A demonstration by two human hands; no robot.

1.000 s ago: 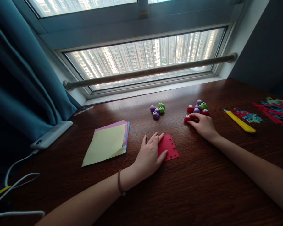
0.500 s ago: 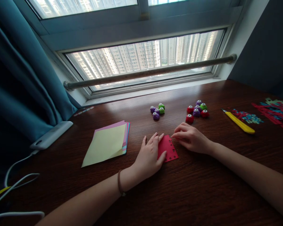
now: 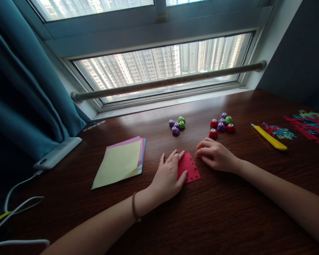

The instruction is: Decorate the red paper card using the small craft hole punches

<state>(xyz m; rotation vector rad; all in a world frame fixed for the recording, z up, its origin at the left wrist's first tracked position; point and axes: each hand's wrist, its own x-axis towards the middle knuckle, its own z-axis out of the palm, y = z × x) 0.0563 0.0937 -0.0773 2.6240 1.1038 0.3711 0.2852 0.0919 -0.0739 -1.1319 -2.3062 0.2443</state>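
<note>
A red paper (image 3: 191,170) with small punched shapes along its right and lower edges lies on the brown table. My left hand (image 3: 169,175) rests flat on its left part, fingers spread. Just right of the paper, my right hand (image 3: 215,154) has its fingertips pinched together, with a tiny bit of red showing at them. Beyond my right hand stands a group of red, purple and green punches (image 3: 221,124). A second group of purple and green punches (image 3: 176,125) stands behind the paper.
A stack of coloured paper (image 3: 119,161) lies left of my left hand. To the right are a yellow knife (image 3: 270,137), small paper bits (image 3: 280,131) and red strips (image 3: 308,126). A white device (image 3: 57,153) with a cable is at the far left.
My right hand has moved slightly right, away from the paper's edge, and its fingertips have closed together. My left hand has stayed in place.
</note>
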